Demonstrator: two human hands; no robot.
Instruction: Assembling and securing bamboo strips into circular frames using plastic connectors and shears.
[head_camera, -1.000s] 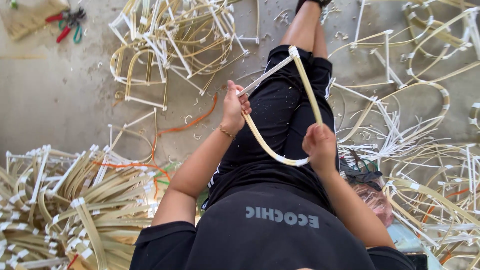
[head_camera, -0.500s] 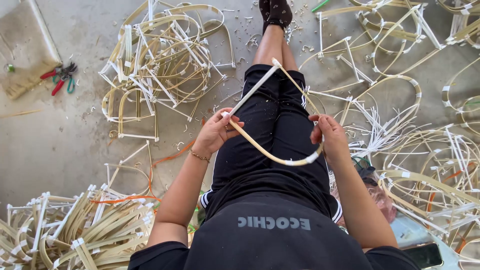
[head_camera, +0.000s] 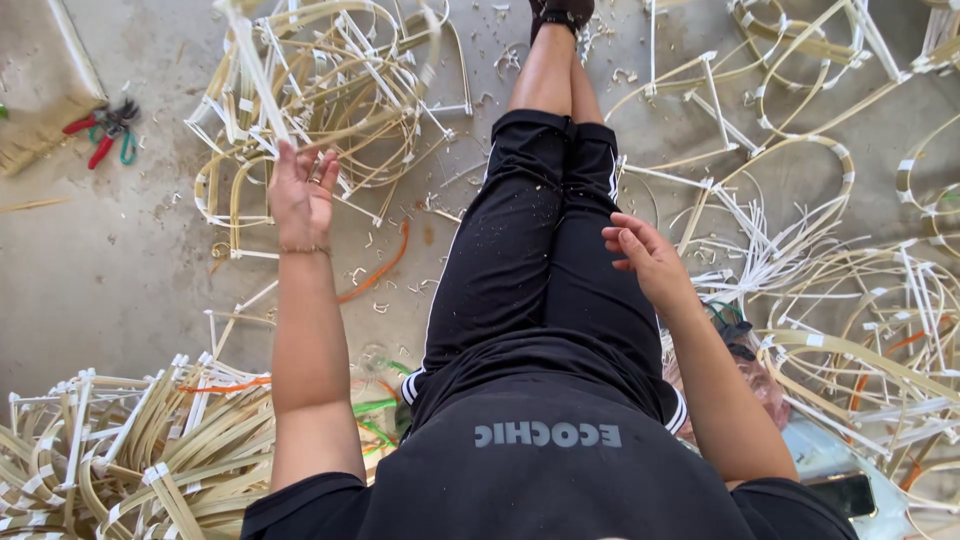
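I sit on a concrete floor with my legs (head_camera: 545, 230) in black trousers stretched forward. My left hand (head_camera: 300, 195) is lifted out to the left, fingers spread, holding nothing. Just beyond its fingertips a pale bent cane strip (head_camera: 262, 85) shows blurred, over a heap of taped cane frames (head_camera: 330, 110). Whether the strip touches the fingers I cannot tell. My right hand (head_camera: 645, 255) hovers with loose, parted fingers beside my right thigh, with nothing in it.
More bent cane frames bound with white tape lie at the right (head_camera: 820, 240) and at the lower left (head_camera: 110, 450). Red and green-handled pliers (head_camera: 105, 130) rest on the floor at far left. A dark phone (head_camera: 845, 492) lies by my right side.
Both hands held a curved cane strip over my lap. Now the strip has left them toward the upper-left heap, the left hand has swung out left, and both hands have opened.
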